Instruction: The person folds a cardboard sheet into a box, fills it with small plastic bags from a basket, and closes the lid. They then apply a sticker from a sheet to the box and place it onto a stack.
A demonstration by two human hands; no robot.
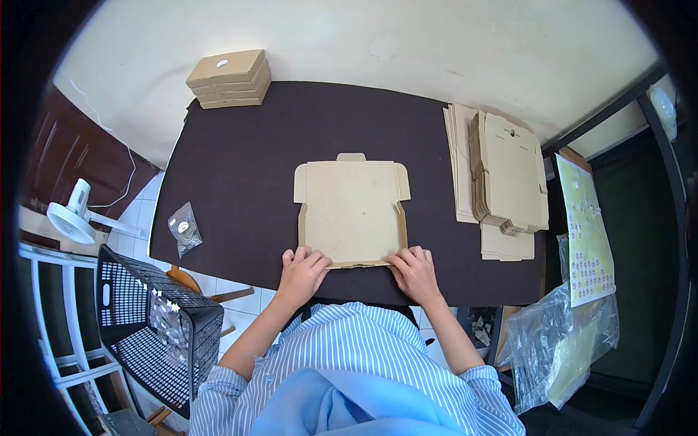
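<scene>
A partly folded brown cardboard box [352,207] lies on the dark table in front of me, its lid flap and tab spread flat toward the wall. Its side walls stand up at left and right, and a low front wall runs along the edge nearest me. My left hand [304,275] grips the front left corner with curled fingers. At the front right corner, my right hand [414,274] holds the cardboard in the same way. Parts of both corners are hidden under the fingers.
Flat cardboard blanks [512,171] are stacked at the table's right side. Several closed boxes [231,78] are piled at the back left corner. A clear plastic bag [185,229] lies near the left edge. A black crate [156,327] and a white fan [73,218] stand left of the table.
</scene>
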